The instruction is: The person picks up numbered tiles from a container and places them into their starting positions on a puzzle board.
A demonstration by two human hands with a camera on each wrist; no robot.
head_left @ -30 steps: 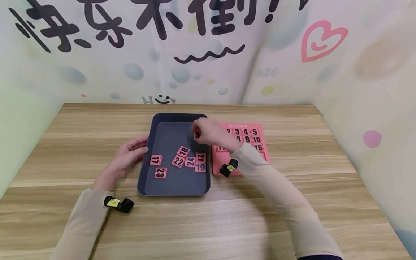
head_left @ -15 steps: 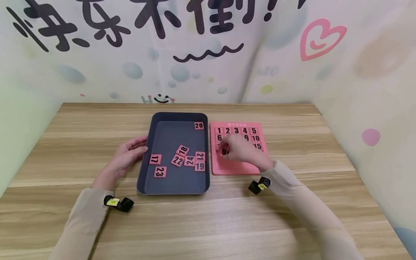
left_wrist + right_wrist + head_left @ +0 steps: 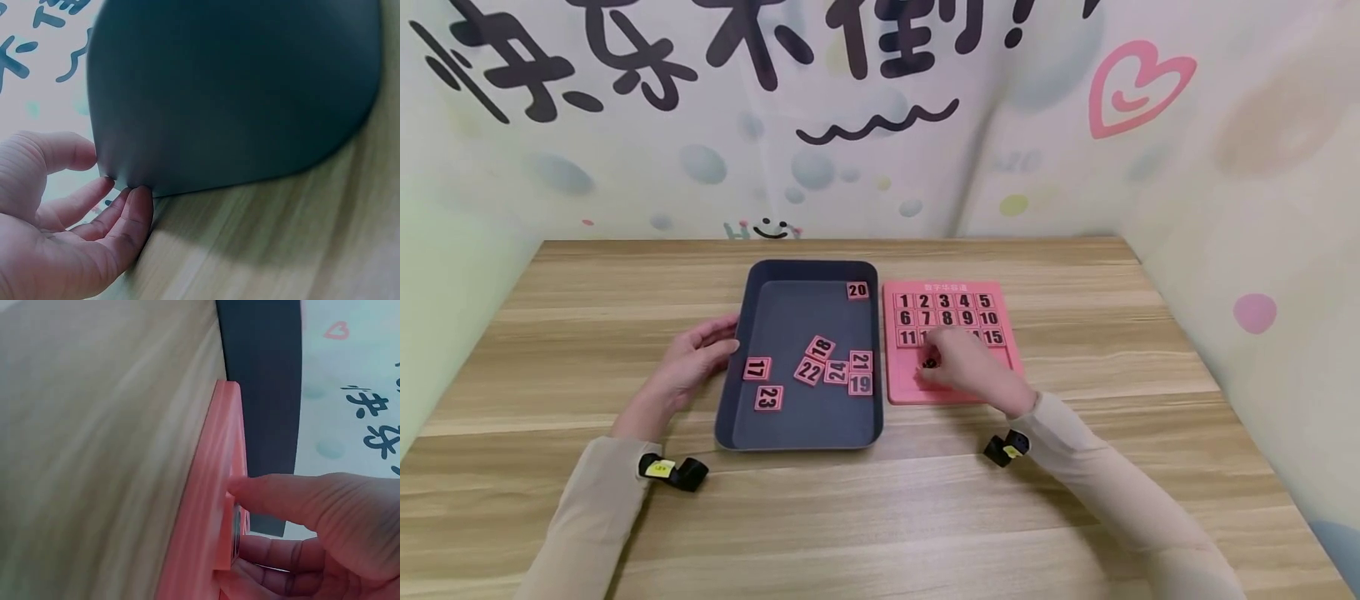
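My right hand (image 3: 958, 364) pinches a small pink number tile (image 3: 930, 363) between thumb and fingers, over the bare lower part of the pink puzzle board (image 3: 898, 387). Most of the tile's number is hidden by the fingers. Seen from the right wrist, the tile (image 3: 226, 540) sits edge-on at the board's surface. Three rows of tiles, from 1 to 15, fill the upper board, partly covered by the hand. Against the left wall of the dark grey tray (image 3: 805, 429), my left hand (image 3: 696, 358) rests its fingertips, fingers loosely extended (image 3: 134, 212).
Several loose tiles lie in the tray, turned various ways, among them tile 20 (image 3: 857, 290) at the back right and tile 23 (image 3: 768, 398) at the front left. The tray stands close beside the board on a wooden table (image 3: 850, 525). A printed wall sheet (image 3: 880, 183) rises behind.
My right hand has carried the tile from the tray's back right over to the board, then slightly lower onto its bare area. Tile 20 has come into sight. The left hand stays put.
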